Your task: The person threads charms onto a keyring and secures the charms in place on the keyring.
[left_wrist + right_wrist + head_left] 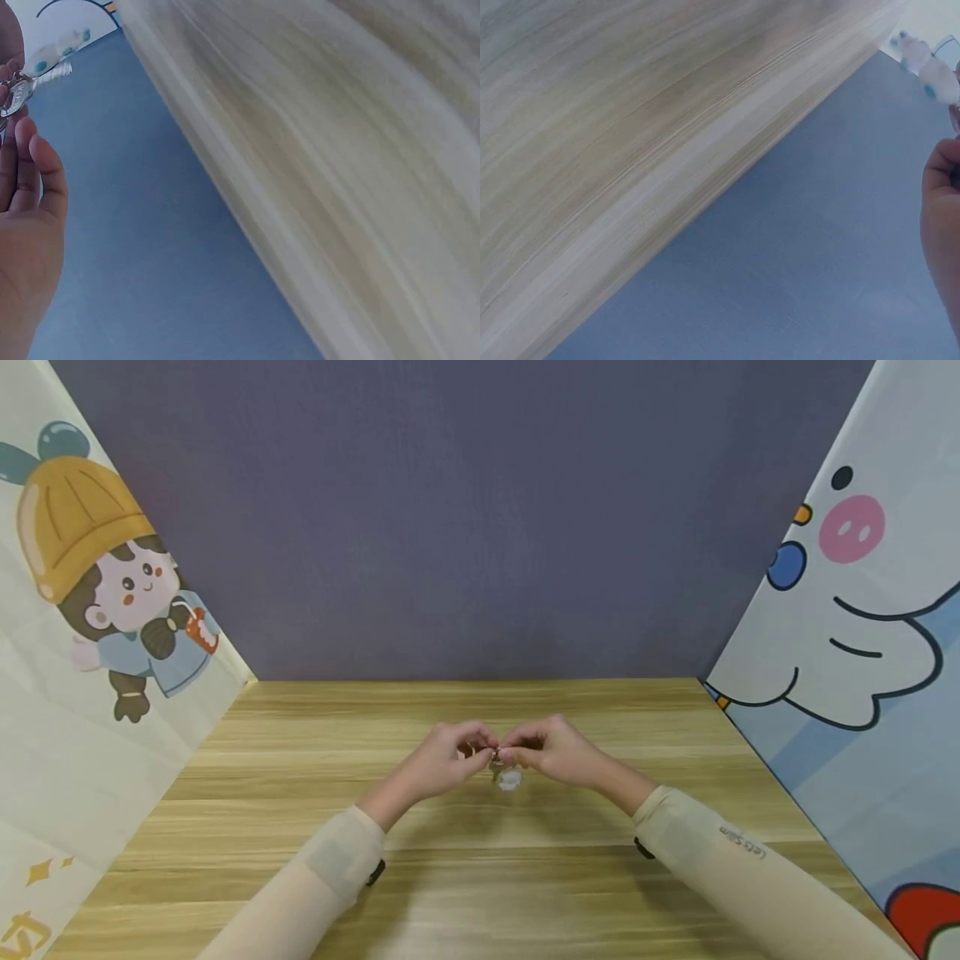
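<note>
Head view: the left grip (442,764) and the right grip (560,756), both bare hands, meet over the wood-grain counter (480,893). Each is narrow, thumb and fingers pinching a small metal clasp (497,755) between them. A white charm (510,778) hangs from the clasp, just below the fingertips. Cream sleeves (742,868) cover both forearms; the right one bears lettering. A dark wall panel (465,527) stands behind, with printed cartoon panels (135,593) at either side.

Left wrist view: the clasp reads silver at the left edge of the frame, held at the fingertips. The charm shows bluish spots and lies just beside it.

Right wrist view: the hand is cut off by the right edge; from this angle its closure cannot be told. The charm appears blurred, just above the knuckles.
</note>
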Demonstrator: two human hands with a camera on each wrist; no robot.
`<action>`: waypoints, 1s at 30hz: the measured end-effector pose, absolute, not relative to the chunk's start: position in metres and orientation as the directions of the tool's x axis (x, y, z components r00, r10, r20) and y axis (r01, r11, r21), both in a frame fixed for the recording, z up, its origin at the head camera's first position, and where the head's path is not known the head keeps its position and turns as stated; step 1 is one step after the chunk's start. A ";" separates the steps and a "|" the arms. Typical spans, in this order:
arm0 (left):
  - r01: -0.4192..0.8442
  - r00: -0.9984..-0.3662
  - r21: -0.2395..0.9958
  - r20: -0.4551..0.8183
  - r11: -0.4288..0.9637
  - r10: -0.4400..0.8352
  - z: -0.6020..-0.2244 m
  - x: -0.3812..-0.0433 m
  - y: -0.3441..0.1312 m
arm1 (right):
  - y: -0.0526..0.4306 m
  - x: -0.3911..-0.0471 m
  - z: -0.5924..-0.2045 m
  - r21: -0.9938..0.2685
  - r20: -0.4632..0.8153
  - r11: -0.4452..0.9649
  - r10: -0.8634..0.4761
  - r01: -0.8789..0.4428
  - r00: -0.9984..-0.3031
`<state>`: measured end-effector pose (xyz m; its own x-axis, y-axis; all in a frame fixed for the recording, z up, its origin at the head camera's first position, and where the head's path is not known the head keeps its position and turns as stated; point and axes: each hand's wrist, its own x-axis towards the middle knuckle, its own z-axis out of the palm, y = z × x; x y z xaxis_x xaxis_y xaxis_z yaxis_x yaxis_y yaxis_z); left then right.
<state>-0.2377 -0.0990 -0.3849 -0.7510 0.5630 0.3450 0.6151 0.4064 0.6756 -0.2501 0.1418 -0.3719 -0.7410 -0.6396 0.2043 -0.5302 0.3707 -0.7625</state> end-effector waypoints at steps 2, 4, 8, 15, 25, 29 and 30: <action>0.575 -0.775 0.716 0.322 0.396 0.543 -0.386 -0.237 -0.101 | 0.140 -0.250 -0.372 -0.764 0.209 0.374 -0.627 -0.525 -0.751; 0.551 -0.788 0.733 0.302 0.398 0.536 -0.387 -0.237 -0.102 | 0.139 -0.250 -0.372 -0.767 0.206 0.380 -0.617 -0.516 -0.760; 0.582 -0.774 0.693 0.311 0.425 0.552 -0.388 -0.237 -0.104 | 0.137 -0.250 -0.375 -0.753 0.211 0.400 -0.606 -0.522 -0.767; 0.697 -0.704 0.556 0.411 0.452 0.580 -0.386 -0.237 -0.105 | 0.133 -0.250 -0.377 -0.708 0.249 0.422 -0.600 -0.566 -0.760; 0.745 -0.666 0.415 0.494 0.522 0.559 -0.386 -0.235 -0.102 | 0.134 -0.250 -0.375 -0.728 0.229 0.428 -0.584 -0.535 -0.779; 0.746 -0.666 0.419 0.491 0.518 0.562 -0.386 -0.235 -0.102 | 0.133 -0.249 -0.372 -0.750 0.212 0.426 -0.570 -0.506 -0.794; 0.747 -0.665 0.423 0.491 0.513 0.563 -0.386 -0.235 -0.102 | 0.133 -0.249 -0.371 -0.755 0.209 0.425 -0.566 -0.499 -0.797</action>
<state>-0.2353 -0.1018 -0.3859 -0.6650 0.5629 0.4908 0.7467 0.5134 0.4229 -0.2489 0.1328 -0.3710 -0.7974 -0.5663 0.2086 -0.4991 0.4246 -0.7554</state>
